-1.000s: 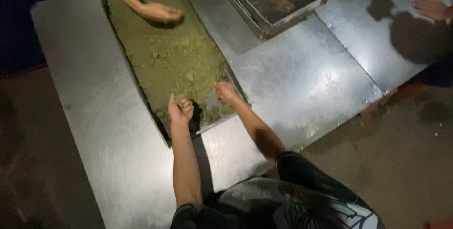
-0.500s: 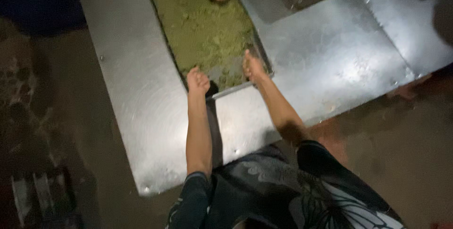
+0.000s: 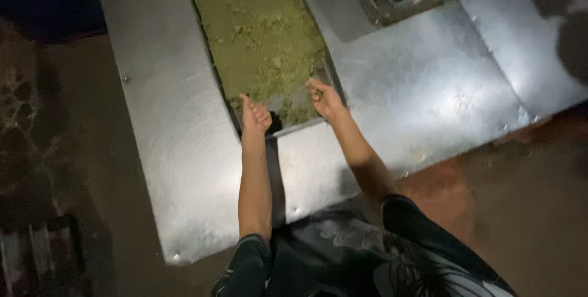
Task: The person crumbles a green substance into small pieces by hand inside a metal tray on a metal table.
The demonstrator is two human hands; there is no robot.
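Olive-green crumbly powder [image 3: 260,40]: clumpy, lay in recessed tray of dull sheet-metal table [image 3: 429,95], near end. Left hand [image 3: 254,116] cupped, loosely curled, at tray edge; right hand [image 3: 324,98] pinched some crumbs.

So it's a big shiny metal table [image 3: 422,95], kinda scuffed with swirl marks and catching a lot of glare. Sunk into the top is a long tray [image 3: 294,127] filled with crumbly green powder [image 3: 260,40], clumpy toward the near end. Just to the right of that, near the far edge, sits a second metal tray [image 3: 398,3] with darker stuff inside.
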